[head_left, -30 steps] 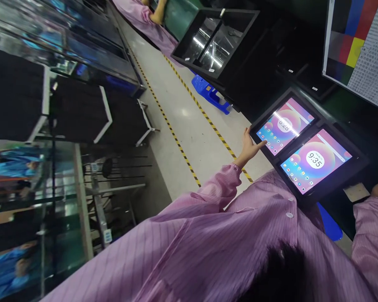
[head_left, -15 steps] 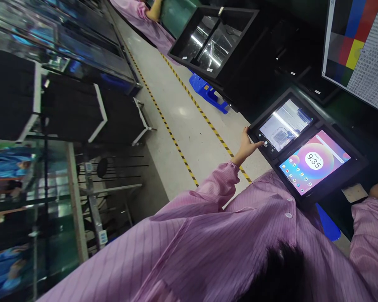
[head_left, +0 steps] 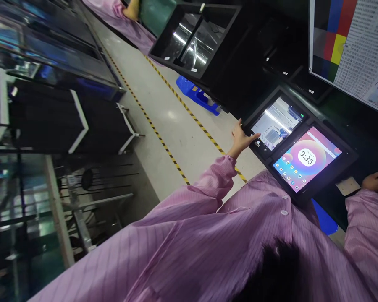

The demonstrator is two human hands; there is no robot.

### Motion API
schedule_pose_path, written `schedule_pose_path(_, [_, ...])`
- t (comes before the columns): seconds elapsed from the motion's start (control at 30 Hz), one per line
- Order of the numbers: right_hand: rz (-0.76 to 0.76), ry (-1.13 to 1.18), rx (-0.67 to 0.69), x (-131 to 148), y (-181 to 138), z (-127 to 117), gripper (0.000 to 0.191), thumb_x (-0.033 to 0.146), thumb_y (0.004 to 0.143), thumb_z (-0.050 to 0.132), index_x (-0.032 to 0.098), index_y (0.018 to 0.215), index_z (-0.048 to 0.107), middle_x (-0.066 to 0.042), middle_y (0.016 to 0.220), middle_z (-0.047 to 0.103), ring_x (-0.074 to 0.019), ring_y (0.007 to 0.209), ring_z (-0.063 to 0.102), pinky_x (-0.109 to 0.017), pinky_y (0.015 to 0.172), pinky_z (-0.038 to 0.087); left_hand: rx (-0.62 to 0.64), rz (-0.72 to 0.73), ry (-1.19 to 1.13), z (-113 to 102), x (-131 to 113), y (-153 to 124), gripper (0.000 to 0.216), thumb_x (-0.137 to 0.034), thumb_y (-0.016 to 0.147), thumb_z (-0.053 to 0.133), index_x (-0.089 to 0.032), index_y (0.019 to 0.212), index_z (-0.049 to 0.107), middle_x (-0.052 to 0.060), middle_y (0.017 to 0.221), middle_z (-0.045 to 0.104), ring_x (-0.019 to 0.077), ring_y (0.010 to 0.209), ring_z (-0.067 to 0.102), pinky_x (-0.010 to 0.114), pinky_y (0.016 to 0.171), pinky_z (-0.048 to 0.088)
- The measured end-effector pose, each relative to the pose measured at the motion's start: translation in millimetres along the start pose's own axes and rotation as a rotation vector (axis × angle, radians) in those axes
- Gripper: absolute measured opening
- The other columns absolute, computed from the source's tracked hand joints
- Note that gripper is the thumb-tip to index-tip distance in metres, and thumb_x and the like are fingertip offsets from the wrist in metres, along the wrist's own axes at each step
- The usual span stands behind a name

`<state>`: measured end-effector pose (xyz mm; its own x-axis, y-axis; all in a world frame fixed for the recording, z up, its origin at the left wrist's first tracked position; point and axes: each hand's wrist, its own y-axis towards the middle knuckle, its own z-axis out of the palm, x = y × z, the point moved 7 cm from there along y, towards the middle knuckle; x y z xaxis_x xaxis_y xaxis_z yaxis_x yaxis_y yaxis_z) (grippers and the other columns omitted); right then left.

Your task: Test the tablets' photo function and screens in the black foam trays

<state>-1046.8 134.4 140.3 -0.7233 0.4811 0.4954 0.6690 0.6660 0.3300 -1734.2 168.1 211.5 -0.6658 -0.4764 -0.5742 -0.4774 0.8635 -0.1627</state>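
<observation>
My left hand (head_left: 242, 136) grips the left edge of a black two-bay holder (head_left: 272, 161), its thumb stretched over the lower part of the left tablet. That tablet (head_left: 277, 123) shows a live camera picture. Beside it in the holder, the right tablet (head_left: 307, 159) displays a home screen with a clock at 9:35. At the right picture edge, my right hand (head_left: 376, 183) is partly cut off; thumb and fingers look loosely apart, with nothing visible in them. A small pale square pad (head_left: 348, 186) lies near it on the dark bench.
A second black holder with two dark screens (head_left: 197, 40) stands farther along the bench, by a co-worker's pink sleeve (head_left: 119, 9). Above the bench is a printed sheet with colour blocks (head_left: 349, 46). A blue stool (head_left: 198, 95) stands on the aisle floor; black-covered racks (head_left: 47, 113) line the left.
The view has shifted, so most things sit farther left. My right hand shows more, its thumb and fingers now visible. My left hand stays on the holder's edge.
</observation>
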Motion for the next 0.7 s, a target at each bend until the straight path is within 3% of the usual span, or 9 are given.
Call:
schedule_pose_path(0.13, [0.050, -0.011, 0.038, 4.1, -0.4, -0.6, 0.056, 0.001, 0.073, 0.051, 0.018, 0.125, 0.065, -0.026, 0.156, 0.058, -0.0373, 0.155, 0.048, -0.063, 0.124, 0.033, -0.018, 0.257, 0.055, -0.8, -43.5, -2.8, 0.124, -0.070, 0.071, 0.091, -0.021, 0.166, 0.029, 0.027, 0.176, 0.023, 0.0467, 0.165, 0.020, 0.066, 0.133, 0.012])
schedule_pose_path(0.23, [0.055, -0.004, 0.045, 7.1, -1.3, -1.7, 0.055, 0.002, 0.076, 0.051, 0.017, 0.127, 0.065, -0.026, 0.157, 0.057, -0.0372, 0.156, 0.047, -0.062, 0.124, 0.033, 0.061, 0.425, 0.112, 6.5, -68.6, -17.2, 0.122, -0.078, 0.072, 0.087, -0.024, 0.165, 0.032, 0.025, 0.177, 0.021, 0.0478, 0.166, 0.014, 0.067, 0.132, 0.011])
schedule_pose_path(0.3, [0.058, 0.004, 0.043, 7.0, -2.9, -2.2, 0.055, 0.003, 0.077, 0.052, 0.016, 0.128, 0.066, -0.026, 0.158, 0.057, -0.0365, 0.156, 0.047, -0.061, 0.125, 0.033, 0.112, 0.461, 0.135, 10.9, -73.8, -25.1, 0.118, -0.079, 0.073, 0.086, -0.025, 0.164, 0.034, 0.024, 0.177, 0.021, 0.0483, 0.167, 0.012, 0.069, 0.131, 0.011])
schedule_pose_path(0.43, [0.077, 0.020, 0.037, 7.0, -7.0, -3.4, 0.054, 0.005, 0.076, 0.054, 0.016, 0.127, 0.068, -0.026, 0.157, 0.059, -0.0361, 0.155, 0.048, -0.060, 0.124, 0.034, 0.101, 0.357, 0.127, 6.2, -57.3, -21.3, 0.106, -0.073, 0.080, 0.083, -0.023, 0.161, 0.038, 0.026, 0.176, 0.023, 0.0480, 0.166, 0.017, 0.070, 0.131, 0.013])
schedule_pose_path(0.57, [0.139, 0.063, 0.067, 24.3, -1.2, -11.9, 0.049, 0.009, 0.076, 0.056, 0.016, 0.123, 0.069, -0.025, 0.158, 0.058, -0.0367, 0.156, 0.047, -0.060, 0.127, 0.031, 0.052, 0.089, 0.136, -10.8, -24.2, 6.6, 0.088, -0.059, 0.087, 0.079, -0.014, 0.155, 0.045, 0.030, 0.172, 0.029, 0.0450, 0.163, 0.028, 0.063, 0.132, 0.022])
schedule_pose_path(0.63, [0.249, 0.138, 0.149, 36.7, 3.0, -19.1, 0.045, 0.011, 0.077, 0.055, 0.013, 0.120, 0.069, -0.027, 0.160, 0.055, -0.0358, 0.157, 0.045, -0.059, 0.129, 0.029, 0.102, -0.043, 0.193, -15.0, -12.9, 21.5, 0.068, -0.052, 0.095, 0.067, -0.010, 0.146, 0.051, 0.030, 0.164, 0.042, 0.0413, 0.158, 0.040, 0.053, 0.130, 0.032])
schedule_pose_path(0.7, [0.352, 0.235, 0.251, 51.2, -2.3, -30.0, 0.040, 0.016, 0.082, 0.051, 0.010, 0.117, 0.069, -0.029, 0.153, 0.059, -0.0333, 0.149, 0.053, -0.055, 0.125, 0.036, 0.219, -0.105, 0.242, -13.6, -10.7, 32.2, 0.047, -0.047, 0.099, 0.056, -0.010, 0.127, 0.060, 0.026, 0.144, 0.062, 0.0388, 0.143, 0.058, 0.045, 0.120, 0.045])
